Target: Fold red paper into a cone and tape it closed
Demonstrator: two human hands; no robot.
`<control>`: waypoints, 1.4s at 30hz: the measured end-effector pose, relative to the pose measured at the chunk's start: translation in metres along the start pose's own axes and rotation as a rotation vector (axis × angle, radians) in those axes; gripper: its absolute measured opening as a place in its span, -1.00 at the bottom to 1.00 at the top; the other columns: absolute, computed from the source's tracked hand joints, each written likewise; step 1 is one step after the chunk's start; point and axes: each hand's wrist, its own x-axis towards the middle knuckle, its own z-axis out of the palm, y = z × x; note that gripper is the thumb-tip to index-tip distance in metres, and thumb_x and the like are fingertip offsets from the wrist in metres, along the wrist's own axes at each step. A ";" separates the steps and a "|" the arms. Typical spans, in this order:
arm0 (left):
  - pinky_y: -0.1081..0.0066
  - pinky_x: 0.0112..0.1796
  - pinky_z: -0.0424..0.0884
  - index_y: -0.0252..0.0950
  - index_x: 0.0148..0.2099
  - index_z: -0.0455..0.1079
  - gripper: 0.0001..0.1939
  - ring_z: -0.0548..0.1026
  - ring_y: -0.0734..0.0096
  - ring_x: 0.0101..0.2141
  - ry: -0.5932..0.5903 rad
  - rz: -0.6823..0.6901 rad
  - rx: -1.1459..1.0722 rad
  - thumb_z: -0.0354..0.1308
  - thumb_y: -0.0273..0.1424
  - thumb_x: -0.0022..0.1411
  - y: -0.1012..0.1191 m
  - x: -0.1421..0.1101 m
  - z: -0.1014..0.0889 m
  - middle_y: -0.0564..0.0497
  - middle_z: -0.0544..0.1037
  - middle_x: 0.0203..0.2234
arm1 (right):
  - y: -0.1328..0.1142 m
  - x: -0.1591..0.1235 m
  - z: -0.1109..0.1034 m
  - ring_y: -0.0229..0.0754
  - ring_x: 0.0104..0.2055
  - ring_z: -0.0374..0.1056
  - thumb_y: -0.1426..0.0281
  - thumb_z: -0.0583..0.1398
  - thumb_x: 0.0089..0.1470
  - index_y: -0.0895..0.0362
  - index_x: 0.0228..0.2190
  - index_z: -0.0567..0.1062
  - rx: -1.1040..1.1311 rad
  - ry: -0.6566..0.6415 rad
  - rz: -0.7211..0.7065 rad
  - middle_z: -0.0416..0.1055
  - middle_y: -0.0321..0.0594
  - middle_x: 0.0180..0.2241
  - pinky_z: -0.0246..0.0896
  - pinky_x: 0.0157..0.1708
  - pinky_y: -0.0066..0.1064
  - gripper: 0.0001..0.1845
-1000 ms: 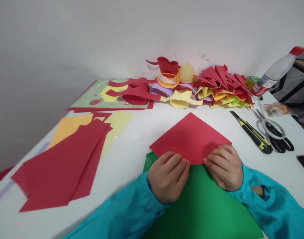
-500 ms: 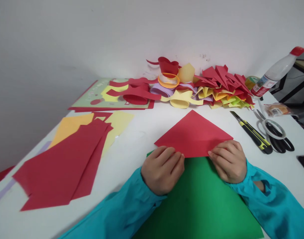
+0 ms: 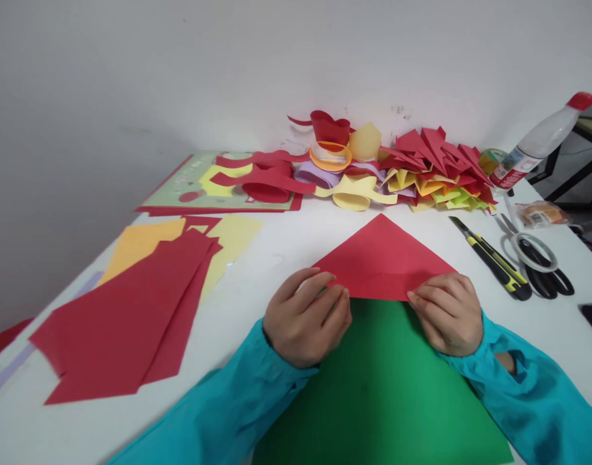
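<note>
A red sheet of paper [image 3: 380,261] shows as a triangle with its point away from me, its near edge straight. It lies over the far part of a green sheet [image 3: 392,381]. My right hand [image 3: 448,313] pinches the red paper near its right corner. At the left corner my left hand [image 3: 308,316] has its fingers curled around the near edge, the thumb mostly hidden. That left corner is covered by the fingers.
Cut red sheets [image 3: 131,316] lie at left. Along the wall are curled paper shapes [image 3: 354,190] and a pile of folded paper [image 3: 436,168]. At right lie a utility knife [image 3: 494,261], scissors [image 3: 547,278] and a tape roll [image 3: 535,252]; a bottle [image 3: 538,145] leans behind.
My left hand has shifted slightly left and its fingers have loosened a little. The red paper's near edge has risen slightly and tilted; my right hand has barely moved.
</note>
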 end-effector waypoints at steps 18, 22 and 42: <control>0.24 -0.27 0.43 -0.38 -0.25 0.42 -0.84 0.48 0.32 -0.33 -0.051 0.006 -0.193 0.23 -0.52 0.04 0.030 -0.004 0.003 -0.07 0.59 -0.33 | -0.011 -0.004 0.009 -0.17 -0.30 0.33 0.54 0.15 0.01 0.17 -0.34 0.49 0.041 0.011 -0.094 0.52 -0.25 -0.40 0.18 -0.24 -0.21 -0.86; 0.25 -0.31 0.45 -0.39 -0.34 0.41 -0.93 0.47 0.29 -0.30 -0.045 0.011 -0.251 0.15 -0.60 0.08 0.033 -0.006 0.007 -0.12 0.58 -0.30 | -0.015 -0.005 0.010 -0.20 -0.28 0.33 0.53 0.14 0.04 0.16 -0.30 0.49 0.057 -0.008 -0.101 0.52 -0.26 -0.39 0.18 -0.21 -0.21 -0.83; 0.25 -0.40 0.39 -0.45 -0.35 0.41 -0.81 0.42 0.22 -0.27 0.008 0.053 -0.350 -0.04 -0.61 0.18 0.039 -0.012 0.017 -0.18 0.55 -0.26 | -0.023 -0.004 0.011 -0.20 -0.29 0.33 0.54 0.20 0.01 0.20 -0.42 0.48 0.091 -0.032 -0.124 0.51 -0.27 -0.42 0.18 -0.17 -0.21 -0.95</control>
